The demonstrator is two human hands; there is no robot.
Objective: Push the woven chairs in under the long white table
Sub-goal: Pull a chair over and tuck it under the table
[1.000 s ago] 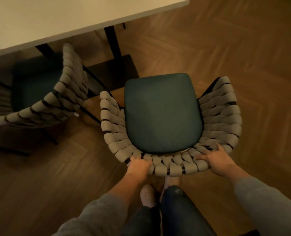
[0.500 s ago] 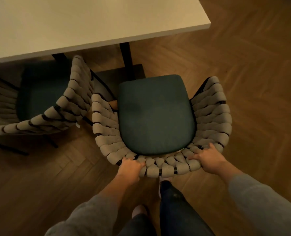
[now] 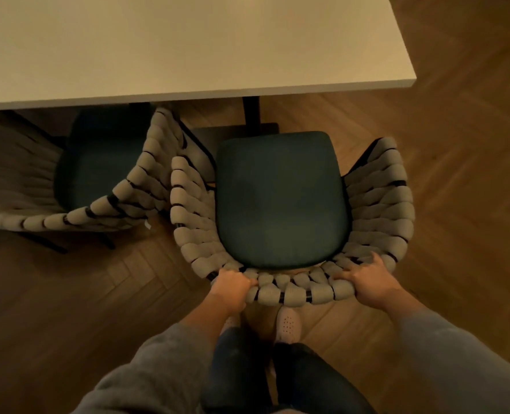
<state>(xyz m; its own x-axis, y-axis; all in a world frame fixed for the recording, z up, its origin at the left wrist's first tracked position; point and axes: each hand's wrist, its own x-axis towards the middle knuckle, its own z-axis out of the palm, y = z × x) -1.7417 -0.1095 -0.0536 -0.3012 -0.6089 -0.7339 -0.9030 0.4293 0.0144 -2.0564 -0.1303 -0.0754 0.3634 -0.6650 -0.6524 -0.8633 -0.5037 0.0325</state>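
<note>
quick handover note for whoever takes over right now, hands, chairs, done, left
Left hand: grips the woven back rim of the near chair, left of centre.
Right hand: grips the same rim, right side.
Near chair: out on the floor, seat front just short of the white table edge, facing the dark table leg.
Second chair: to its left, angled, seat front under the table edge, back sticking out; arms close, contact unclear.
Done: neither chair fully in.
Left: push the near chair under, probably steering past the leg, then straighten and push in the second.
</note>
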